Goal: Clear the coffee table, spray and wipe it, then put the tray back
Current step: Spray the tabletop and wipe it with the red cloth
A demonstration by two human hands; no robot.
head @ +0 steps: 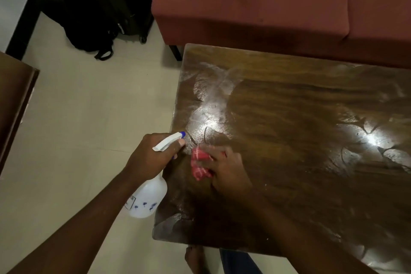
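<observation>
Bottle [148, 200] in left hand [153, 154], cloth [200, 165] on table [289, 140]

Coffee table [295, 176]: dark wood top, glossy, grain running along its length. Pale curved smear marks at the far-left corner, along the left edge and toward the right edge. Two bright glare patches, one near each of those edges. One item on the top: a red cloth [199, 163] with thin white lines, bunched, just inside the left edge, partly under the right hand [226, 169].
</observation>
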